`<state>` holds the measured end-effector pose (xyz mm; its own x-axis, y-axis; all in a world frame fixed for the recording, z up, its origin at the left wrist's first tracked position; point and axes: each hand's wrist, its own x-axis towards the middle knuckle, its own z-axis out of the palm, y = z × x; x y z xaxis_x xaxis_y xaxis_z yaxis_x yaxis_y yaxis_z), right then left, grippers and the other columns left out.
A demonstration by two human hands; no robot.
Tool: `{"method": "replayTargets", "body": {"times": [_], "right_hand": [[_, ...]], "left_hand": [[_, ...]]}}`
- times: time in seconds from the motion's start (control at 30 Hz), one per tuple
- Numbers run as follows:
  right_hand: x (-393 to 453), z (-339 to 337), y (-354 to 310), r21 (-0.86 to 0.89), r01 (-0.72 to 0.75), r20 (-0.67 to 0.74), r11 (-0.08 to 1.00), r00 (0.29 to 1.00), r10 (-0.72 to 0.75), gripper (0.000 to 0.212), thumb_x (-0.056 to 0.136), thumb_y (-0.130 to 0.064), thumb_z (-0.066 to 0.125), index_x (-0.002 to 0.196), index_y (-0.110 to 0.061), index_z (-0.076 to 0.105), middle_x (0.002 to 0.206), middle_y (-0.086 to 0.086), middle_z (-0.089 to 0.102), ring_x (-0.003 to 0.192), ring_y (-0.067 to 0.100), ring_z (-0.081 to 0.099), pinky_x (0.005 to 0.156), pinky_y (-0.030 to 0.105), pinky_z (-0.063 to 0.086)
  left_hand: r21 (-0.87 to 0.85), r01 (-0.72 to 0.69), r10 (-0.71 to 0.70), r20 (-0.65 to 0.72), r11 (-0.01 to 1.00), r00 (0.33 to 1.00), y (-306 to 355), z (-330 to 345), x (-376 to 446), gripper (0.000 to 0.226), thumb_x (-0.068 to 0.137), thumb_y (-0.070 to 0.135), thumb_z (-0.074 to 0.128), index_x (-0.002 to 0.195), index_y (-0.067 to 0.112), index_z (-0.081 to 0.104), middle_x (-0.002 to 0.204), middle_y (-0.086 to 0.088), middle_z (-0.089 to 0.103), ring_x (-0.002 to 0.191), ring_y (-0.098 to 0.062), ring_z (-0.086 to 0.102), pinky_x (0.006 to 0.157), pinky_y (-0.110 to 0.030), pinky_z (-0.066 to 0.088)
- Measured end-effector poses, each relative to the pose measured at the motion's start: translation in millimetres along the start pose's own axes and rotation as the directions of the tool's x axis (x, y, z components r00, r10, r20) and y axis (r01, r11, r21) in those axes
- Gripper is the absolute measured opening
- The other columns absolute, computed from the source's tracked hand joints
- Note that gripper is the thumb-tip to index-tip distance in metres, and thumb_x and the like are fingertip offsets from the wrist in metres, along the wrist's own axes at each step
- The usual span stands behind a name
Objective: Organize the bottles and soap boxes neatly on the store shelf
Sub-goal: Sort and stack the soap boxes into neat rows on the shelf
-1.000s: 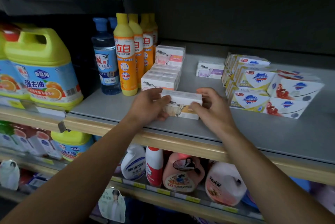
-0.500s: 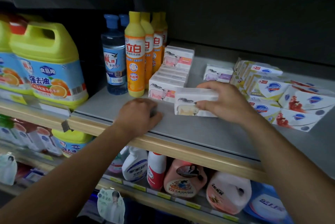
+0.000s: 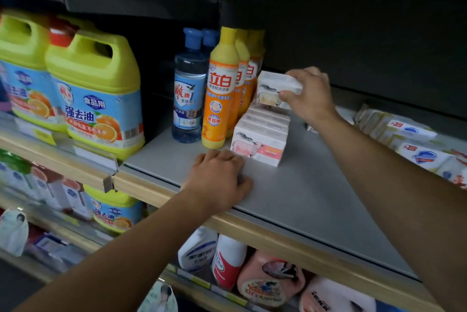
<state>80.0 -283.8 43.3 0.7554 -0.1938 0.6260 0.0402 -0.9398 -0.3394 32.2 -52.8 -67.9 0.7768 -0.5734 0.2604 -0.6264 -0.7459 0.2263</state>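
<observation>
My left hand (image 3: 217,180) rested on the shelf (image 3: 303,198) near its front edge, fingers loosely curled, holding nothing. Jugs (image 3: 96,94) read 强去油 and 食品用; the yellow bottles (image 3: 221,89) read 立白. My right hand (image 3: 309,95), the nearer one, pinched a soap box (image 3: 271,89) just above the back of the box row (image 3: 260,132), its long axis crosswise to the row. Box writing was unreadable.
</observation>
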Motion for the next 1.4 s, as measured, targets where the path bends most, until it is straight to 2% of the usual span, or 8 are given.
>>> {"method": "replayTargets", "body": {"times": [0.17,0.33,0.47,0.83,0.97,1.17,1.27,1.4], "right_hand": [[10,32,20,-0.233,0.055,0.085,0.971,0.996,-0.037,0.045,0.087,-0.036,0.065,0.131,-0.028,0.059,0.125,0.003,0.052,0.117,0.03,0.039,0.097,0.037,0.033],[2,47,26,-0.269,0.084,-0.009,0.96,0.996,-0.09,0.043,0.089,-0.035,0.063,0.131,-0.023,0.06,0.12,0.006,0.055,0.113,0.032,0.042,0.091,0.039,0.036],[4,44,23,-0.291,0.091,0.004,0.952,0.996,-0.094,0.044,0.09,-0.036,0.062,0.132,-0.024,0.06,0.12,0.007,0.054,0.113,0.032,0.043,0.092,0.04,0.037],[9,38,19,-0.3,0.095,0.059,0.949,0.995,-0.081,0.044,0.089,-0.039,0.064,0.132,-0.026,0.06,0.122,0.009,0.053,0.114,0.033,0.042,0.094,0.04,0.036],[6,33,15,-0.307,0.079,0.104,0.948,0.993,-0.049,0.05,0.09,-0.043,0.061,0.136,-0.025,0.055,0.127,0.009,0.051,0.118,0.034,0.04,0.096,0.04,0.034],[-46,3,22,-0.11,-0.047,0.028,0.993,0.998,0.05,0.046,0.093,-0.038,0.055,0.136,-0.02,0.053,0.131,0.011,0.051,0.123,0.034,0.043,0.101,0.036,0.035],[-93,-16,40,-0.115,-0.128,0.107,0.985,0.984,0.141,0.046,0.093,-0.041,0.054,0.134,-0.019,0.054,0.135,0.01,0.052,0.128,0.032,0.044,0.108,0.038,0.035],[-147,-29,68,-0.247,-0.138,0.338,0.959,0.916,0.219,0.05,0.093,-0.046,0.052,0.136,-0.019,0.053,0.14,0.008,0.051,0.131,0.029,0.044,0.112,0.035,0.03]], "left_hand": [[0.012,-0.016,0.016,0.009,1.0,1.0,-2,1,1,0.053,0.092,0.059,0.036,0.131,0.026,0.05,0.135,0.001,0.048,0.128,-0.024,0.038,0.108,-0.043,0.027],[0.009,-0.016,0.015,0.02,1.0,1.0,-2,1,2,0.053,0.091,0.059,0.035,0.131,0.026,0.049,0.136,0.002,0.047,0.129,-0.024,0.038,0.108,-0.045,0.028],[0.004,-0.018,0.018,0.024,1.0,1.0,-2,0,0,0.051,0.092,0.058,0.035,0.13,0.026,0.049,0.135,0.002,0.047,0.128,-0.024,0.037,0.108,-0.044,0.028],[0.005,-0.023,0.023,0.009,1.0,1.0,-3,1,0,0.051,0.092,0.058,0.036,0.13,0.027,0.049,0.134,0.002,0.048,0.128,-0.023,0.038,0.107,-0.045,0.029],[0.004,-0.021,0.021,0.011,1.0,1.0,-3,1,1,0.05,0.092,0.057,0.037,0.129,0.027,0.05,0.134,0.002,0.048,0.127,-0.023,0.038,0.106,-0.044,0.03],[-0.004,-0.015,0.015,0.009,1.0,1.0,-3,-4,-1,0.043,0.091,0.053,0.042,0.12,0.025,0.056,0.128,0.002,0.054,0.122,-0.024,0.044,0.102,-0.041,0.035],[-0.113,-0.044,0.039,-0.05,0.993,0.998,-1,-9,-3,0.042,0.089,0.045,0.054,0.125,0.025,0.06,0.127,0.001,0.061,0.117,-0.024,0.055,0.098,-0.039,0.046],[-0.288,-0.108,0.046,-0.212,0.951,0.976,9,-19,0,0.037,0.086,0.028,0.065,0.123,0.023,0.066,0.119,0.001,0.069,0.099,-0.019,0.065,0.084,-0.034,0.054]]}}
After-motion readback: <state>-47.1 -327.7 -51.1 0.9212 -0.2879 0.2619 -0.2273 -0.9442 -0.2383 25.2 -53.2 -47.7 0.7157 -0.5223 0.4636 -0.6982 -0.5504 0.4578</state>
